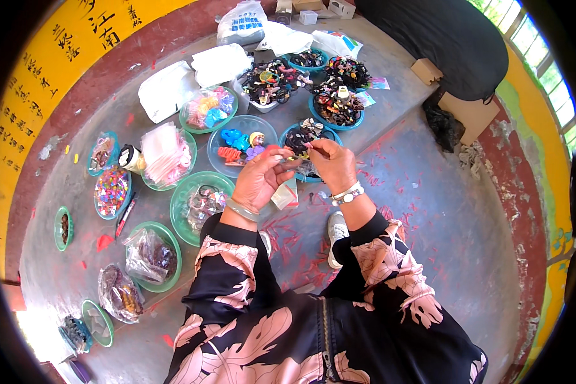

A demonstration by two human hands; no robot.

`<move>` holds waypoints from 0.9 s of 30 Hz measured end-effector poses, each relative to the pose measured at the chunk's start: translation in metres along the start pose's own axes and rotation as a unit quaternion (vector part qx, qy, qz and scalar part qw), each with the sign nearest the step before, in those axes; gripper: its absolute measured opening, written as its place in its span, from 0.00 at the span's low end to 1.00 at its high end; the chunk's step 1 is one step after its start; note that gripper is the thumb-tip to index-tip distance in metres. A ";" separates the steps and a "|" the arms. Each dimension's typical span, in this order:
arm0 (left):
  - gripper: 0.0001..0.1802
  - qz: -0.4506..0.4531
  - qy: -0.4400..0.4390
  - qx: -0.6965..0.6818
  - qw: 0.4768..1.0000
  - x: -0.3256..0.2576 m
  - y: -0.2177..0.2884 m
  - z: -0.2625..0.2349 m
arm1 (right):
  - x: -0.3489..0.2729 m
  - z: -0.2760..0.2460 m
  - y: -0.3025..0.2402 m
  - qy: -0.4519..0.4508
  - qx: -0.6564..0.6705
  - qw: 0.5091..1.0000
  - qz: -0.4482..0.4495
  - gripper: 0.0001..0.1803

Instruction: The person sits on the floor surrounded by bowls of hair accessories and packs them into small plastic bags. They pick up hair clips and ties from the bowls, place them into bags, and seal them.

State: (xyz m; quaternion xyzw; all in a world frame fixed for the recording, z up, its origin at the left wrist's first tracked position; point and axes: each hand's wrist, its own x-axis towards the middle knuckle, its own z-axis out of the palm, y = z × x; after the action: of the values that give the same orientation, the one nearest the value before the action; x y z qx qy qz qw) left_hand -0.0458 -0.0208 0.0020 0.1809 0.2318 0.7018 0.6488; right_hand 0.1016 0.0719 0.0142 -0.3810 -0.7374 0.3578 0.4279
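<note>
My left hand point(261, 180) is raised in front of me, palm partly turned up, with its thumb and forefinger pinched and the other fingers loosely curled. Close by on the right, my right hand point(332, 168) pinches too, fingertips pointing toward the left hand. Something tiny with yellow and pink in it shows between the fingertips, too small to name. Just behind the hands is a blue basin point(338, 138) of dark hair ties, partly hidden by the right hand. Left of it, a clear bluish bowl point(215, 168) holds blue, orange and purple trinkets.
Green bowls hold pink plastic packets point(166, 153), bagged pieces point(152, 255) and small bagged items. A blue basket point(113, 192) contains colourful bits, with a pen point(126, 216) beside it. More hair-tie basins point(339, 109) and white bags point(166, 91) stand farther back. Red scraps point(291, 240) litter the floor.
</note>
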 end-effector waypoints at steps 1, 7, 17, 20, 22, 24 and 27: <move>0.10 -0.003 0.012 -0.001 1.000 0.000 0.001 0.001 | 0.000 -0.001 0.000 -0.012 0.023 1.000 -0.016 0.08; 0.11 0.024 -0.035 0.018 0.999 -0.006 0.008 0.004 | 0.021 -0.033 -0.006 -0.128 0.322 0.898 0.272 0.13; 0.11 -0.032 -0.077 0.108 0.991 -0.002 0.001 0.004 | 0.019 -0.042 0.002 -0.334 0.261 0.859 0.287 0.14; 0.12 -0.036 -0.047 0.131 0.990 0.002 -0.004 0.007 | 0.018 -0.040 0.012 -0.315 0.200 0.893 0.252 0.12; 0.12 -0.037 -0.035 0.133 0.990 0.004 -0.006 0.008 | 0.020 -0.038 0.018 -0.291 0.183 0.909 0.237 0.11; 0.12 -0.041 0.001 0.150 0.988 0.007 -0.007 0.008 | 0.023 -0.042 0.016 -0.230 0.156 0.930 0.243 0.10; 0.11 -0.064 0.064 0.211 0.973 0.012 -0.014 0.009 | 0.027 -0.052 0.011 -0.157 0.181 0.939 0.247 0.09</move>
State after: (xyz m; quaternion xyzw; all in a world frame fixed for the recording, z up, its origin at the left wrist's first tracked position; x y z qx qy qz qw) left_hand -0.0303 -0.0071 0.0010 0.2528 0.4268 0.6043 0.6235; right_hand 0.1422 0.1109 0.0343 -0.4064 -0.6008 0.6348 0.2663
